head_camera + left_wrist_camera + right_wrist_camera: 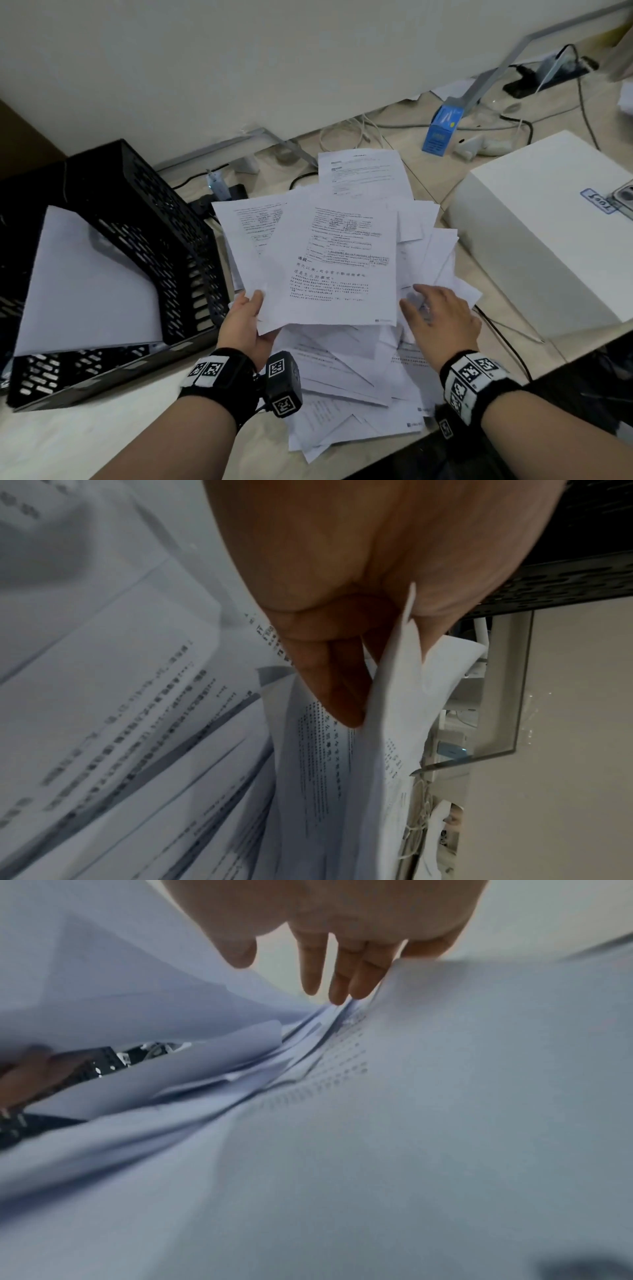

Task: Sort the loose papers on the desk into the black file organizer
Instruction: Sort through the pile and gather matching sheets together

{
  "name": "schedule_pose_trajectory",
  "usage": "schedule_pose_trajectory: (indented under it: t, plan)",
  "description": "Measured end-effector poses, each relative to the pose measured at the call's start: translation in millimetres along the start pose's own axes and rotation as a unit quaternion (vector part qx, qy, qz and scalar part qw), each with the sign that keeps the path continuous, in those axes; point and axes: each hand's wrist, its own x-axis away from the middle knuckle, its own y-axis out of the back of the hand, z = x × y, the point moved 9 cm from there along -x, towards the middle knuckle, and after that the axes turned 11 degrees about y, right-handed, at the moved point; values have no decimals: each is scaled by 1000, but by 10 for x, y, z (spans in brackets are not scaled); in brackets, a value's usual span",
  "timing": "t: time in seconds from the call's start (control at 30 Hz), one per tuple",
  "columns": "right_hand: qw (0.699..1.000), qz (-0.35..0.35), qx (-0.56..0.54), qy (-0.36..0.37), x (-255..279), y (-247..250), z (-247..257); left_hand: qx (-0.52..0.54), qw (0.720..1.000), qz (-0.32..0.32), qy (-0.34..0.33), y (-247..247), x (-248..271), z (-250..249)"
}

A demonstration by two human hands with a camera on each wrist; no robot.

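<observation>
White sheets (329, 260) are pinched by the left hand (245, 325), thumb on top; right hand (442, 318) is laid on the pile (342, 373), fingers straight, spread.

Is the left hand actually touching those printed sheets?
Touching. In the left wrist view the left hand pinches the printed sheets between thumb and fingers, no gap.

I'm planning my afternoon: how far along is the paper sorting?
Early. Done: some white sheets already stand in the black file organizer. In hand: the left hand grips a few printed pages, while the right hand reaches open into the pile. Left: a large loose heap still covers the desk.
</observation>
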Motion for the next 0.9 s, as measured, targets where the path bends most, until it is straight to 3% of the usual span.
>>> schedule_pose_trajectory:
  t: [0.1, 0.17, 0.27, 0.33, 0.4, 0.53, 0.77, 0.83, 0.9]
  plan:
    - [1000, 20, -9, -17, -82, 19, 95, 13, 1000, 20, -7, -22, 16, -8]
    - [989, 13, -137, -56, -104, 24, 120, 22, 999, 44, 0, -71, 45, 17]
    - [915, 0, -378, -144, -112, -55, 144, 20, 997, 77, 16, -119, 118, 60]
    - [886, 15, -440, -148, -139, -128, 177, 24, 995, 89, 23, -87, 144, 93]
    - [898, 1, -419, -134, -171, -116, 124, 33, 994, 102, 29, -42, 160, 127]
    - [931, -70, -321, -160, -135, 37, -185, 25, 997, 66, 28, 119, 178, 135]
    - [913, -104, -340, -202, -23, 26, -361, 23, 998, 45, 23, 222, 201, 114]
    - [897, -75, -382, -209, -13, -109, -348, 24, 998, 55, 23, 190, 209, 113]
    - [864, -33, -457, -209, -32, -268, -271, 28, 997, 68, 30, 147, 218, 126]
